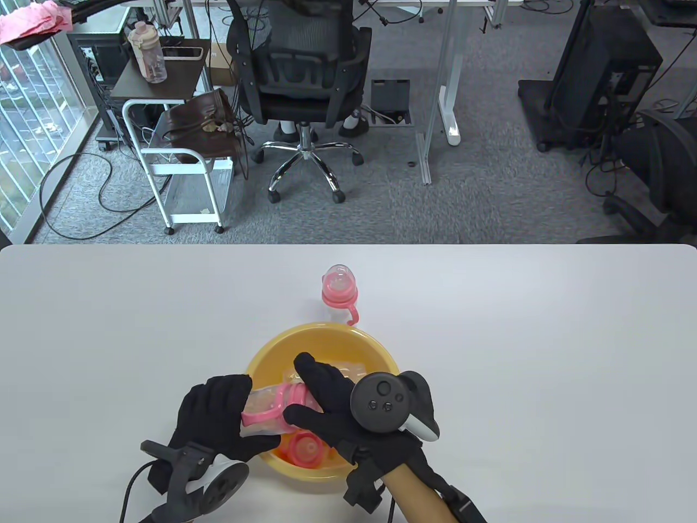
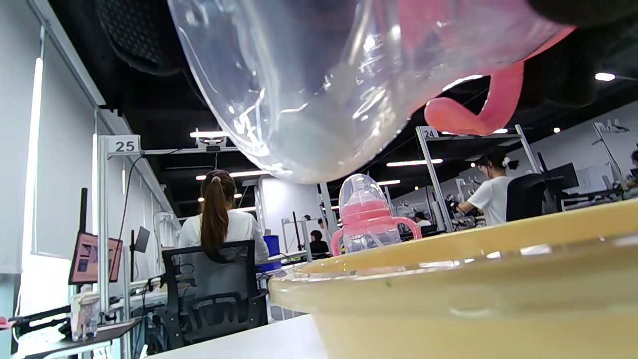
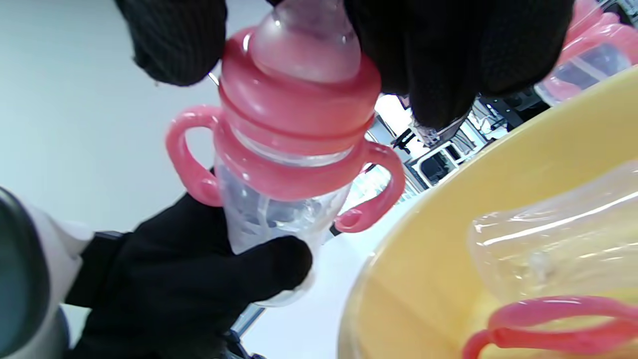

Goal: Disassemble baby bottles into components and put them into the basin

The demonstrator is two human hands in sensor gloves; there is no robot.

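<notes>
Baby bottle (image 1: 272,408): we hold it above the yellow basin (image 1: 261,354).
Left hand (image 1: 218,419): curled round its clear body.
Right hand (image 1: 326,403): fingers clamp its pink top.

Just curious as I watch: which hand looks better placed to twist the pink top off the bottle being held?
Probably the right hand: its fingers already wrap the pink collar and teat end, while the left hand grips the held bottle by its clear body over the yellow basin.
</notes>
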